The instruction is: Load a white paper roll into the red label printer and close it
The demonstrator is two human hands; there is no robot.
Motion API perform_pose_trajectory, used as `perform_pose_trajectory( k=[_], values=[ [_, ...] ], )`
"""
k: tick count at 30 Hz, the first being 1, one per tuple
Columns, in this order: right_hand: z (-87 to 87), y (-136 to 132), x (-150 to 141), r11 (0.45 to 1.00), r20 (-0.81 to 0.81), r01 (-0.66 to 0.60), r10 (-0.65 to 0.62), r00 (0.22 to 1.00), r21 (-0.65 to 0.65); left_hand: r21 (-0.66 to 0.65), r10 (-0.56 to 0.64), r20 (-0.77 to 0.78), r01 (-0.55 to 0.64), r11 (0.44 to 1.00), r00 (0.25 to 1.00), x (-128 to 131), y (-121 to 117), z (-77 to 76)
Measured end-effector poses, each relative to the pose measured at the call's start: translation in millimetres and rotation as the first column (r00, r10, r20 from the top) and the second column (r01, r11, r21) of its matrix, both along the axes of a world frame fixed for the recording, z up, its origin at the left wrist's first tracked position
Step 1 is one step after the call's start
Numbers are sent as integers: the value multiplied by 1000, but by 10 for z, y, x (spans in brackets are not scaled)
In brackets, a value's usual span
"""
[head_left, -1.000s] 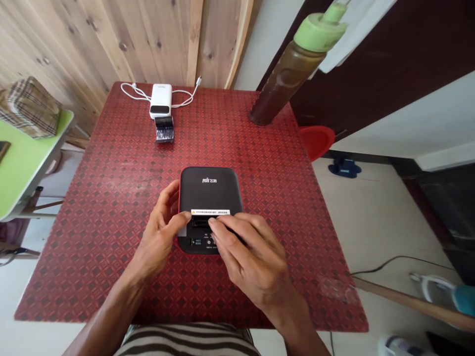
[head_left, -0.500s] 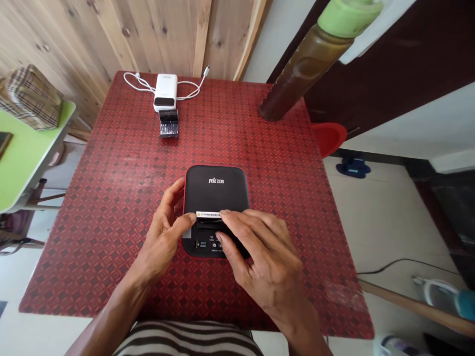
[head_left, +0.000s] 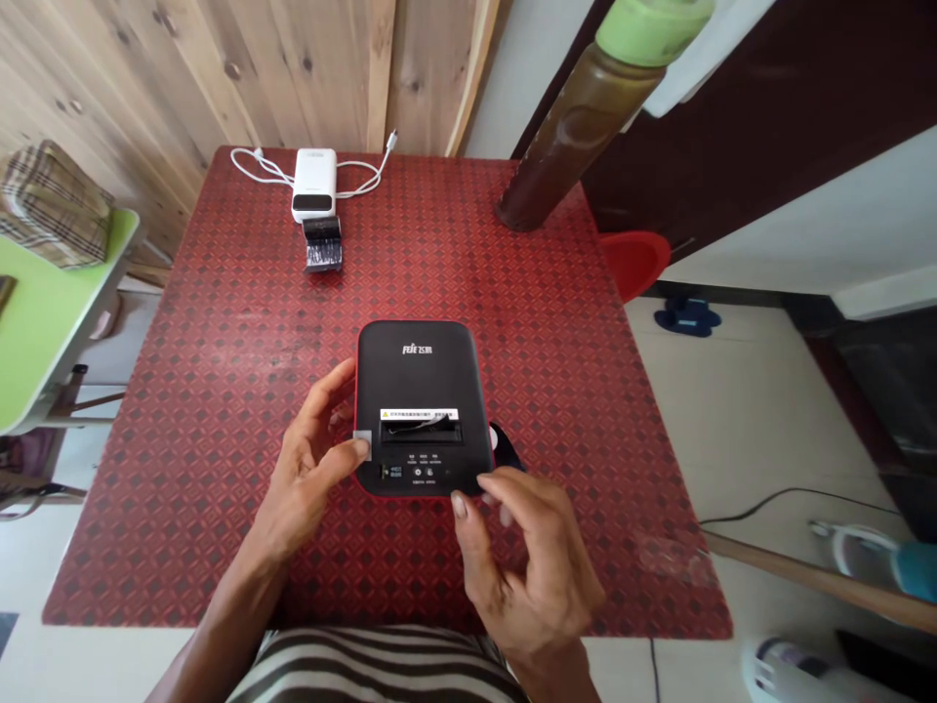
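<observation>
A black receipt printer point(head_left: 421, 386) with red sides sits on the table in front of me. Across its slot runs a white warning label point(head_left: 419, 414), and a crumpled dark strip point(head_left: 431, 424) pokes out of the slot. My left hand point(head_left: 311, 474) grips the printer's left edge, thumb on a small grey patch point(head_left: 363, 445) and fingers along the side. At the lower right corner is my right hand point(head_left: 531, 552), thumb and index finger apart with nothing between them; the index tip is at the edge. Something dark with a white part point(head_left: 505, 444) is partly hidden by the printer's right side.
Toward the back of the red patterned table point(head_left: 241, 322) lie a white power bank point(head_left: 315, 181) with its cable point(head_left: 358, 179) and a small black roll point(head_left: 323, 244). A tall brown bottle point(head_left: 556, 142) with a green cap stands at the back right.
My right hand has drawn back from the slot to the printer's lower right corner, its fingers parting. My left thumb has slid down from the label. The strip in the slot now shows.
</observation>
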State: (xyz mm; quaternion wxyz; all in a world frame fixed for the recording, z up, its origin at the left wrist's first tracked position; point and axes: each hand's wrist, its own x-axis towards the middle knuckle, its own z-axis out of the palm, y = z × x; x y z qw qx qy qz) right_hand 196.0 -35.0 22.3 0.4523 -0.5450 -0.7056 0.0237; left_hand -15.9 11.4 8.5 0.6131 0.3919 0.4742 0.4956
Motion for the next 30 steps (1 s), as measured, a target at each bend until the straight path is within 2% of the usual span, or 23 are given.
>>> perform_pose_trajectory(
  k=[5, 10, 21, 26, 30],
  values=[
    [-67, 6, -36, 998, -23, 62, -62, 998, -9, 13, 12, -17, -12, 1000, 1000, 16, 5, -7],
    [-58, 36, 1, 999, 11, 38, -38, 999, -4, 20, 32, -28, -31, 999, 999, 43, 4, -14],
    [-119, 40, 7, 999, -29, 37, -37, 999, 12, 23, 55, -54, -54, 998, 997, 101, -11, 30],
    [-100, 56, 18, 1000, 10, 15, -16, 1000, 21, 38, 38, -24, -37, 999, 999, 110, 7, 15],
    [-15, 73, 78, 999, 55, -41, 42, 998, -21, 65, 24, 2, -24, 998, 1000, 82, 19, -46]
  ],
)
